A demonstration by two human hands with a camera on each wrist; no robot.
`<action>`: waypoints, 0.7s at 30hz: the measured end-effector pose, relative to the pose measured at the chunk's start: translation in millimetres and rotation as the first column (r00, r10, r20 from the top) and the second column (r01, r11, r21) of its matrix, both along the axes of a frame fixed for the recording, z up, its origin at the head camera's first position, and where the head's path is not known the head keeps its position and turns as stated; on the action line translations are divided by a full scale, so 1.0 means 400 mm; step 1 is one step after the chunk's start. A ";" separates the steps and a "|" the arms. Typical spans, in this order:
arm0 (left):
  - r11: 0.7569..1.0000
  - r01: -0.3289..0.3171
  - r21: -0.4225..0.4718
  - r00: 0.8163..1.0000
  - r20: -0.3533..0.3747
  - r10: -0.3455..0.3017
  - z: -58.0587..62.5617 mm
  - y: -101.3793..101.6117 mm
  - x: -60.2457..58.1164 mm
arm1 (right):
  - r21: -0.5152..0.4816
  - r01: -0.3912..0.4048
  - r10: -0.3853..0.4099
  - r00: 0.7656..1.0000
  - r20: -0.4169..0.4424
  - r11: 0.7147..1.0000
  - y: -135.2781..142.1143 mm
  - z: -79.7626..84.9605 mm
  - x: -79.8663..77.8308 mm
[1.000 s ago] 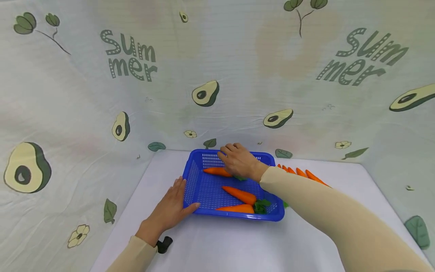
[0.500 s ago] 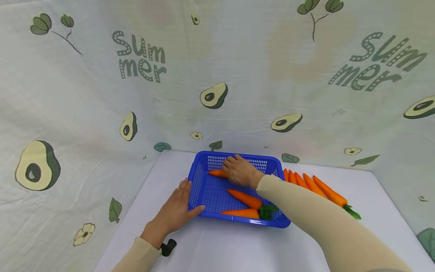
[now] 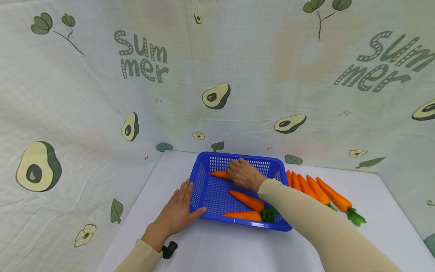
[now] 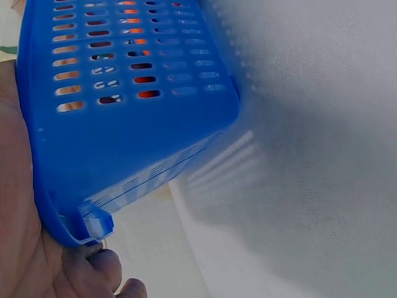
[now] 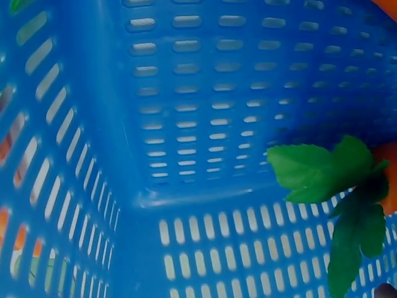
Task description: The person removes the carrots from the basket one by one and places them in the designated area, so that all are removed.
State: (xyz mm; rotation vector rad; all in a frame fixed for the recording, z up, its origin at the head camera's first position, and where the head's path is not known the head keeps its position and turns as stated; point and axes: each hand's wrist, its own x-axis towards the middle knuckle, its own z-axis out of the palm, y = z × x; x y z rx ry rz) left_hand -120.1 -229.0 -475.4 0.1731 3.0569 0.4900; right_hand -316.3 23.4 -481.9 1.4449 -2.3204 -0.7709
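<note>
A blue plastic basket [image 3: 200,185] sits on the white table with several orange carrots inside. My left hand [image 3: 175,211] rests against its left side, fingers straight, thumb over the front corner; the left wrist view has the palm against the rim [image 4: 38,180]. Inside the basket near the back, my right hand [image 3: 245,175] grips a carrot [image 3: 220,175] from above with bent fingers; its tip pokes out leftward. In the right wrist view green leaves [image 5: 335,174] and a sliver of orange show at the right edge. The grip itself is hidden beneath the hand.
Two carrots, a middle one [image 3: 247,200] and a front one [image 3: 242,215], lie in the basket with leafy tops to the right. Several more carrots [image 3: 334,194] lie in a row right of the basket. A patterned cloth [image 3: 170,113] hangs behind the table.
My right hand has come down onto the back carrot, covering its leaves. The left hand keeps its place on the basket. The head view has shifted slightly, revealing more carrots at right.
</note>
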 end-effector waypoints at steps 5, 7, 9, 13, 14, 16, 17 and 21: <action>1.000 0.005 -0.001 1.000 -0.003 -0.005 -0.001 -0.002 0.000 | -0.028 0.024 -0.023 0.999 0.022 0.999 0.004 -0.021 -0.004; 1.000 0.004 -0.005 1.000 0.000 -0.004 -0.001 -0.002 0.001 | -0.044 0.031 -0.030 0.999 0.032 0.999 0.008 -0.031 -0.005; 1.000 0.003 -0.005 1.000 0.007 -0.003 0.001 -0.001 0.001 | -0.057 0.034 -0.031 0.999 0.044 0.998 0.013 -0.038 -0.006; 1.000 0.000 0.003 1.000 0.011 0.000 0.003 0.000 0.002 | -0.052 0.027 -0.025 0.999 0.040 0.998 0.019 -0.040 -0.006; 1.000 -0.001 0.006 1.000 0.013 0.001 0.004 0.000 0.002 | -0.042 0.025 -0.024 0.999 0.037 0.999 0.020 -0.040 -0.006; 1.000 -0.001 0.008 1.000 0.015 0.001 0.005 0.001 0.002 | -0.029 0.030 -0.028 0.999 0.042 0.999 0.023 -0.040 -0.006; 1.000 -0.001 0.007 1.000 0.013 0.001 0.005 0.001 0.002 | -0.030 0.033 -0.032 0.999 0.043 0.999 0.024 -0.040 -0.006; 1.000 0.005 -0.002 1.000 0.016 -0.005 0.003 0.001 0.001 | -0.066 0.091 -0.086 0.993 0.083 0.994 0.033 -0.043 -0.003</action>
